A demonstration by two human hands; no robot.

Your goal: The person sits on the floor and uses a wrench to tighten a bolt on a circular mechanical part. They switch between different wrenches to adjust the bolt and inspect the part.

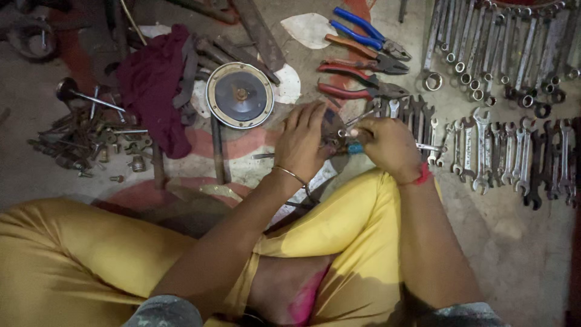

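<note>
Dark metal part point(333, 130), small and grimy, sits gripped in our left hand point(302, 145) above the floor; our right hand point(390, 145) pinches a blue-handled tool point(354, 147) lying roughly left-right against it. Beyond lie spanners point(484, 151), a round disc point(240, 95) and pliers point(363, 60).

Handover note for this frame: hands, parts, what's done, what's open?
Left hand: grips a small dark metal part over the floor.
Right hand: holds a blue-handled tool against that part.
Nearby: round disc part to the left, pliers above, spanners laid out to the right, loose bolts far left.
Done: can't tell.
Left: part is in hand, not set down.
</note>
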